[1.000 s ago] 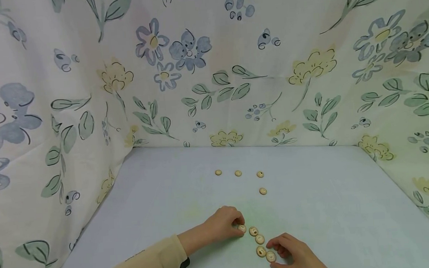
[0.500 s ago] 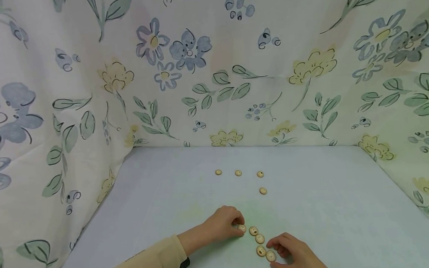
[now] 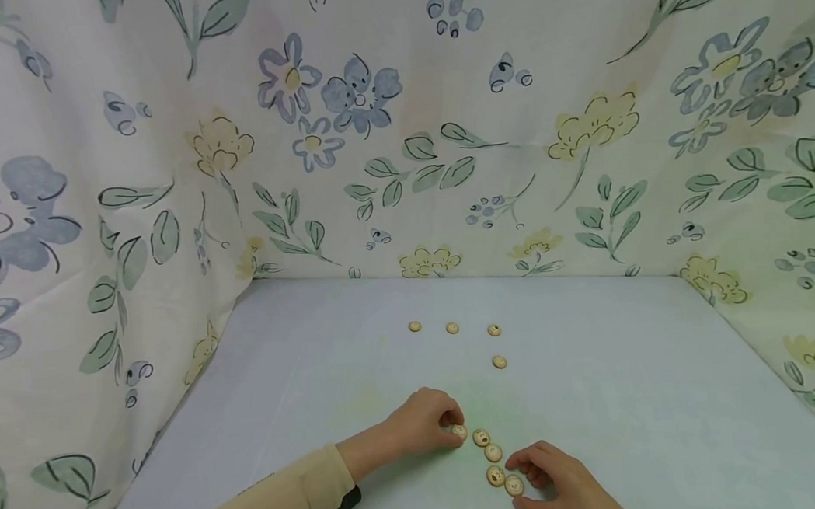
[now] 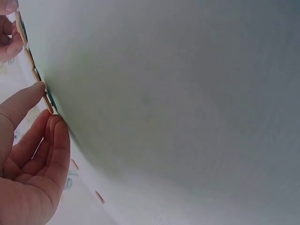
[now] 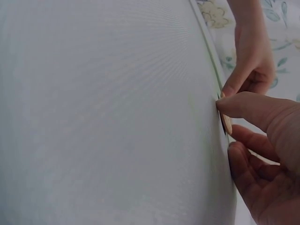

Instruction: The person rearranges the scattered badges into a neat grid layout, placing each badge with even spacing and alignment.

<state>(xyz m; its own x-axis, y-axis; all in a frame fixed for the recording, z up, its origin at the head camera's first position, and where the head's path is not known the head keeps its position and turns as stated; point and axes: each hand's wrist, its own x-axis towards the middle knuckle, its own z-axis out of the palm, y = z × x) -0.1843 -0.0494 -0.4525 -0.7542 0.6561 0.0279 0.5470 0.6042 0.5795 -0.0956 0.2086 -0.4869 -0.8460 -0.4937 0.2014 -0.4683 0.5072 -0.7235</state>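
Small round wooden discs with dark face-like marks lie on the white table. My left hand [image 3: 428,423] pinches one wooden disc [image 3: 459,433] between thumb and fingers, at the left end of a bent row. In the left wrist view, that disc [image 4: 48,103] is seen edge-on between thumb and fingertips. My right hand [image 3: 557,480] has its thumb and forefinger at opposite edges of the disc [image 3: 513,485] at the near right end. Between the hands lie the other discs of the row, among them an upper disc [image 3: 482,437] and a lower disc [image 3: 495,476].
Farther back, a loose line of discs [image 3: 452,328] lies on the table [image 3: 632,381], with a single disc [image 3: 500,362] in front of its right end. A floral curtain [image 3: 405,208] hangs behind the table and along both sides.
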